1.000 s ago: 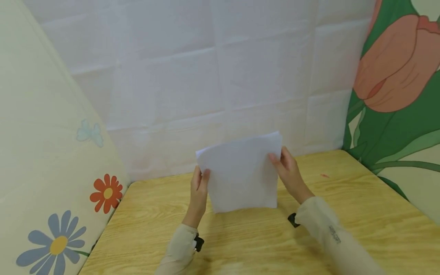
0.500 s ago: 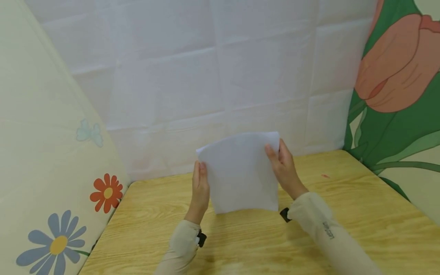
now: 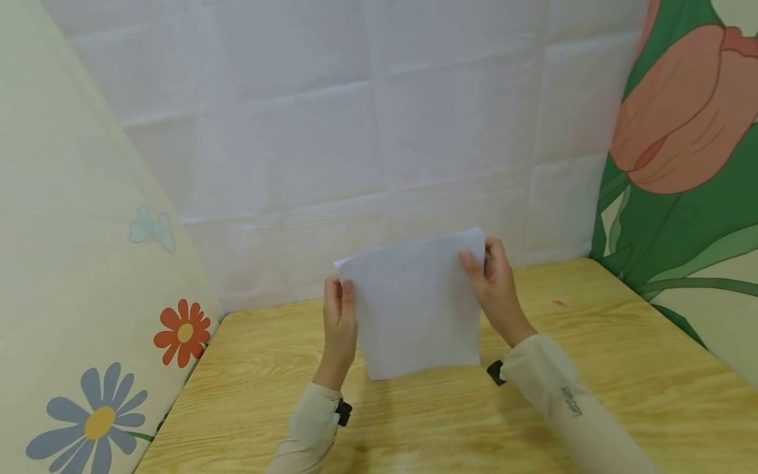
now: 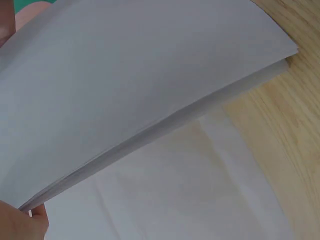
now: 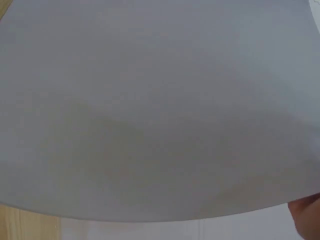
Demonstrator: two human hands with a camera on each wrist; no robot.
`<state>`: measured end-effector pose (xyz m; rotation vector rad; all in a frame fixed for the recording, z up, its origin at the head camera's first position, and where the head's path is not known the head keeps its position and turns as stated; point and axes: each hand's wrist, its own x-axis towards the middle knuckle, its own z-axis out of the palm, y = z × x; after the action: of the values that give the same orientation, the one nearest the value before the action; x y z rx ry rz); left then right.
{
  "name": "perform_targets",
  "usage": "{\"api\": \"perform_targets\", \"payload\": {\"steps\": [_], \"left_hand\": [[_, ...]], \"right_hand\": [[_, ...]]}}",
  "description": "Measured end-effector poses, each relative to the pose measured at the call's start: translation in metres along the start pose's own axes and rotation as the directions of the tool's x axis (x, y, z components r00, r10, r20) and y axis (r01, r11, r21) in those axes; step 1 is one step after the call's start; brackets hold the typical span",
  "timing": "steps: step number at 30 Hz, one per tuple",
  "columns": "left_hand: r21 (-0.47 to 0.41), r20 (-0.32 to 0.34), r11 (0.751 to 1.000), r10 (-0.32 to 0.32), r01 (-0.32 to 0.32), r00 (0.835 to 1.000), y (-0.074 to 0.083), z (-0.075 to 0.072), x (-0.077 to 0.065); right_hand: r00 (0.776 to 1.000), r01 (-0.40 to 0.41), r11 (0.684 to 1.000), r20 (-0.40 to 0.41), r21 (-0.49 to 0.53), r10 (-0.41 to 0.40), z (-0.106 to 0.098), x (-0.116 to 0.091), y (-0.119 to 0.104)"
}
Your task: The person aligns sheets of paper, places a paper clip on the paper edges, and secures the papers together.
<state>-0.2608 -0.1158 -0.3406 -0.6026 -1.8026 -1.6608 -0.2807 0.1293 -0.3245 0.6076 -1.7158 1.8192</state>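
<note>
A stack of white paper sheets (image 3: 417,306) is held upright above the table, its broad face toward me. My left hand (image 3: 340,322) pinches its left edge, the thumb on the near face. On the opposite edge, near the upper right corner, my right hand (image 3: 499,289) grips it with the thumb in front and the fingers behind. In the left wrist view, layered edges of the paper (image 4: 145,70) show a narrow gap between sheets. The right wrist view is mostly filled by the bowed paper face (image 5: 160,110). Fingers behind the stack are largely hidden.
The wood-grain table (image 3: 266,388) lies below, with a small red mark (image 3: 559,303) at the right. A creased white sheet-like backdrop (image 3: 379,131) hangs behind. Flower-painted panels (image 3: 101,263) stand on the left and right sides.
The paper bowed half a second ago and looks flatter now, its lower edge slightly lower on the left. Both hands moved up a little along the edges, then slightly apart.
</note>
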Motion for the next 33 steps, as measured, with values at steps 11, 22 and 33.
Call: {"api": "perform_targets", "payload": {"steps": [11, 22, 33], "left_hand": [[0.000, 0.080, 0.952, 0.307, -0.308, 0.948, 0.019, -0.004, 0.015], [0.034, 0.073, 0.950, 0.309, -0.312, 0.948, 0.017, -0.005, 0.016], [0.120, 0.119, 0.966, 0.215, -0.229, 0.969, 0.030, -0.004, 0.005]], "right_hand": [[0.964, 0.260, 0.965, 0.067, -0.017, -0.259, -0.004, 0.011, -0.016], [0.985, 0.166, 0.985, 0.048, -0.048, -0.164, -0.006, 0.008, -0.017], [0.970, -0.145, 0.985, 0.183, -0.096, 0.161, -0.018, -0.011, 0.011]]}}
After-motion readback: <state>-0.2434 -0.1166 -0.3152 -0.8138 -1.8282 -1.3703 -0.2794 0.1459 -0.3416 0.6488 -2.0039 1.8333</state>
